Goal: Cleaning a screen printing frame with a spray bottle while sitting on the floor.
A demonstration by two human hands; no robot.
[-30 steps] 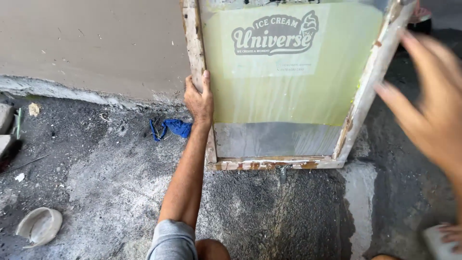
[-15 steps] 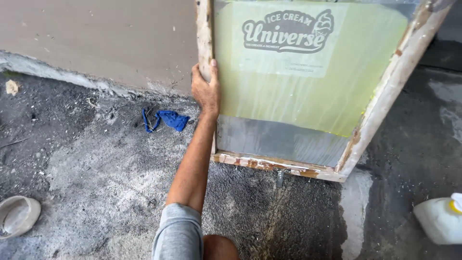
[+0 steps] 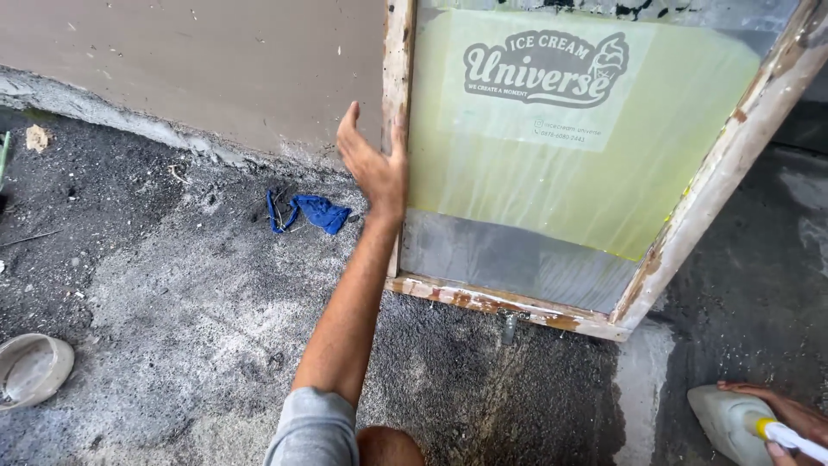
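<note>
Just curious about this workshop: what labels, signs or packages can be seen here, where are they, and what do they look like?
Printing screen: wooden-framed, yellow-green mesh, leaning on the wall, standing on the ground; the left hand rests on its left rail.
Logo panel: pale rectangle high on the mesh, grey lettering with a cone drawing.
Plastic bottle: whitish, yellow-capped, bottom right, under the right hand.
</note>
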